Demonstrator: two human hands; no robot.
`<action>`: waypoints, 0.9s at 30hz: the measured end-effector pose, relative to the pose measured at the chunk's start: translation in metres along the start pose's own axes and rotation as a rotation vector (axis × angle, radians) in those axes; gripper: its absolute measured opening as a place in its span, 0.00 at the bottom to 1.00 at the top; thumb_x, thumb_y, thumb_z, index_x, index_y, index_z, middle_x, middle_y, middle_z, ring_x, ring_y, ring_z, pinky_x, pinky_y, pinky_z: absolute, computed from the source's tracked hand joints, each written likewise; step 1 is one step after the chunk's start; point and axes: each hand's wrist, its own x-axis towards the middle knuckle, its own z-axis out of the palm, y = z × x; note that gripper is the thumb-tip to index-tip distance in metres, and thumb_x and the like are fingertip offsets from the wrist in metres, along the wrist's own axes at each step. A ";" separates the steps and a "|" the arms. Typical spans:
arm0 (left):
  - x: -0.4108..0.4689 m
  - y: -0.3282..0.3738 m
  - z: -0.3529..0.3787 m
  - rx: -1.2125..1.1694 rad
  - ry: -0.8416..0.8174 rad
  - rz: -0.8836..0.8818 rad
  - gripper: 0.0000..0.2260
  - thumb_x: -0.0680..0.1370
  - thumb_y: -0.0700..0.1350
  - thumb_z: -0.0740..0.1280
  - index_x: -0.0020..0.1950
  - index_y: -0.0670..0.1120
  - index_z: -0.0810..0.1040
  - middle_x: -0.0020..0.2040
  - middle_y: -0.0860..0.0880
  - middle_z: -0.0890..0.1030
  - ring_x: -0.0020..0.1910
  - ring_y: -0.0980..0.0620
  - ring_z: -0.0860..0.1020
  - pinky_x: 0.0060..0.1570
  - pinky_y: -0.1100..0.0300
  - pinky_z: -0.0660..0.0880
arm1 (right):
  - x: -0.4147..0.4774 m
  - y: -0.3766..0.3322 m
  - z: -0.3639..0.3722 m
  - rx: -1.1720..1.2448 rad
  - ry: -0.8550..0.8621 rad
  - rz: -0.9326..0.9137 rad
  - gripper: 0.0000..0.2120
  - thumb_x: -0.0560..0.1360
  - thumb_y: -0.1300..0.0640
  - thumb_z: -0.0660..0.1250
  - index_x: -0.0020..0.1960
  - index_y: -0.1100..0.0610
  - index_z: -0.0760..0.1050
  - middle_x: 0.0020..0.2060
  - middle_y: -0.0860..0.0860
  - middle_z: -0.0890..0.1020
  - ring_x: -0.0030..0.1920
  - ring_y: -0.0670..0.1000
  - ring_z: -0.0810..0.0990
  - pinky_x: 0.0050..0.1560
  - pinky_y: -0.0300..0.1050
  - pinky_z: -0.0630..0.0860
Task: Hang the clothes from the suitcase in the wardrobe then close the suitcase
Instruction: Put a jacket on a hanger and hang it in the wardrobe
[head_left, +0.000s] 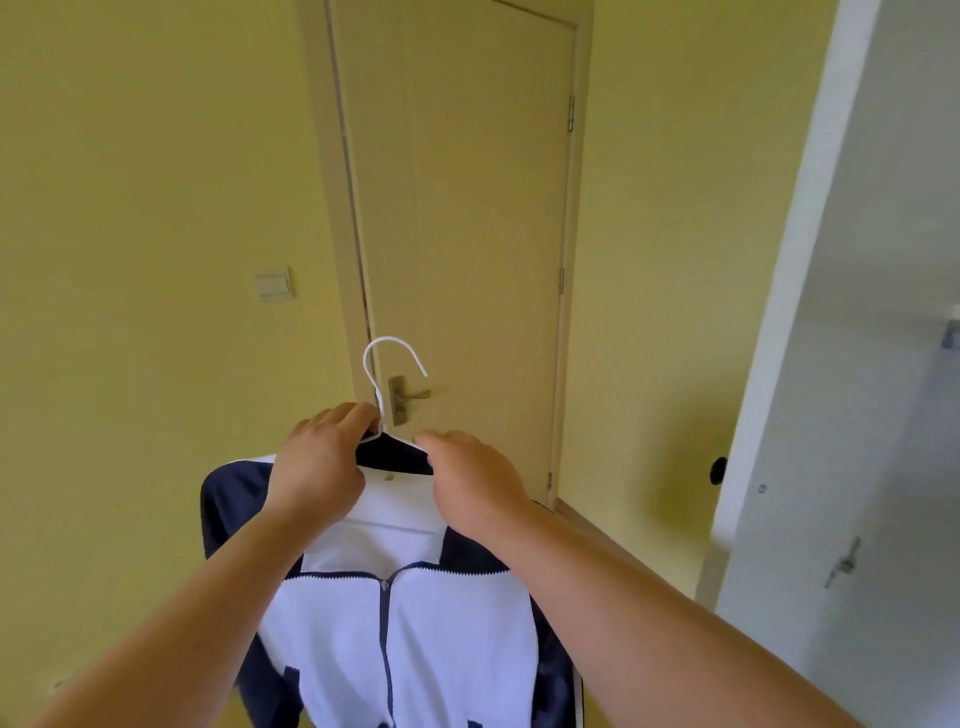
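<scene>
A white and navy zip-up jacket (405, 623) hangs on a white wire hanger (387, 364), held up in front of me. My left hand (317, 467) grips the jacket's collar at the hanger's neck. My right hand (467, 483) grips the collar on the other side. The hanger's hook sticks up free above both hands. The suitcase is out of view.
A closed beige door (467, 208) with a metal lever handle (410, 397) stands straight ahead in a yellow wall. A light switch (274, 285) sits left of it. A white panel, perhaps the wardrobe's side (810, 260), rises at the right.
</scene>
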 end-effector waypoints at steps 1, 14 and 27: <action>0.001 0.006 -0.006 -0.005 0.015 0.016 0.23 0.57 0.26 0.63 0.42 0.51 0.69 0.36 0.55 0.72 0.35 0.45 0.69 0.35 0.57 0.61 | -0.004 -0.001 -0.004 0.005 0.019 -0.001 0.16 0.75 0.70 0.57 0.59 0.55 0.71 0.45 0.53 0.75 0.41 0.59 0.75 0.35 0.47 0.67; -0.020 0.141 -0.124 -0.083 0.266 -0.026 0.14 0.59 0.27 0.62 0.28 0.47 0.68 0.30 0.53 0.73 0.33 0.44 0.73 0.26 0.61 0.63 | -0.144 -0.036 -0.117 0.237 0.245 -0.107 0.14 0.77 0.62 0.60 0.61 0.54 0.72 0.48 0.56 0.80 0.45 0.63 0.78 0.44 0.57 0.78; -0.031 0.366 -0.168 -0.191 -0.357 -0.035 0.21 0.67 0.26 0.58 0.37 0.51 0.81 0.41 0.51 0.80 0.34 0.52 0.75 0.26 0.65 0.68 | -0.303 0.080 -0.225 0.018 0.411 0.088 0.04 0.75 0.60 0.59 0.49 0.53 0.68 0.40 0.49 0.76 0.37 0.60 0.74 0.34 0.48 0.67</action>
